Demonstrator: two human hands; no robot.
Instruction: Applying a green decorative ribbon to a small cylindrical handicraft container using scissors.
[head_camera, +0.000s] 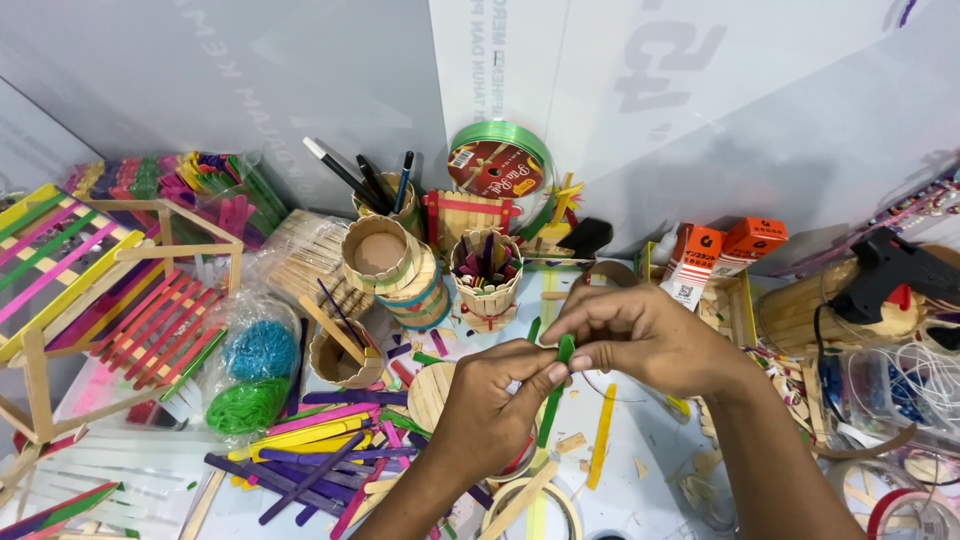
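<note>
Green stick (553, 398) stands nearly upright at the scene's middle, pinched at its top between both hands. Left hand (490, 405) and right hand (640, 335) close fingertips on it; purple sticks (300, 465) lie near left.

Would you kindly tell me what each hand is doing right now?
Left hand: closed, pinching the green stick.
Right hand: closed, pinching the same stick's top end.

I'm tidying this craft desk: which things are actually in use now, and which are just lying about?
In use:
- green craft stick, pinched by left hand and right hand

Lying about:
- yellow stick
- purple sticks
- glue gun
- ribbon spool
- pen cup
</note>
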